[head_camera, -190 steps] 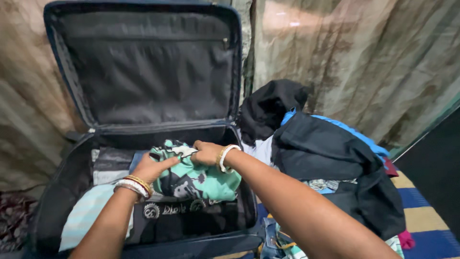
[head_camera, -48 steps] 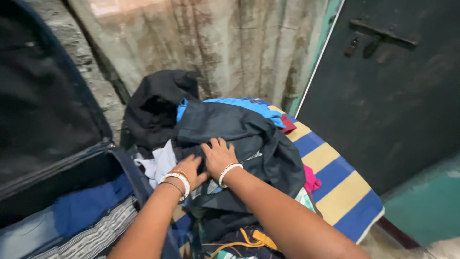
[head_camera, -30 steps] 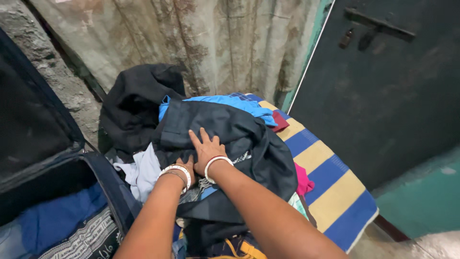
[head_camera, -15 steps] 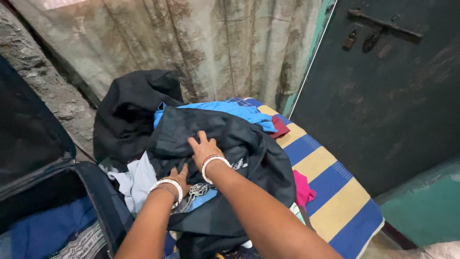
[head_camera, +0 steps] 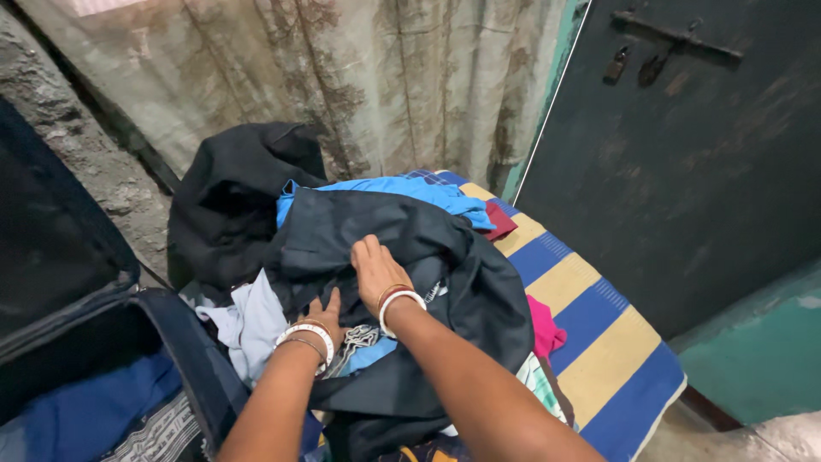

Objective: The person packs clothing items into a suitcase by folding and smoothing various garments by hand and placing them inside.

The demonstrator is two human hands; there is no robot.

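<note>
A heap of clothes lies on a striped mat, topped by a dark navy garment. My right hand presses down on that garment with fingers curled into its folds. My left hand reaches under its edge, fingers partly hidden by the cloth, next to a pale grey piece and a patterned light item. A bright blue garment and a black one lie behind.
An open dark suitcase stands at the left with blue clothing inside. The blue and yellow striped mat extends right. A dark door and stained wall stand behind. A pink cloth peeks out.
Both hands left the green shirt in the suitcase and moved right to the clothes heap. In the last second my right hand curled its fingers into the dark garment.
</note>
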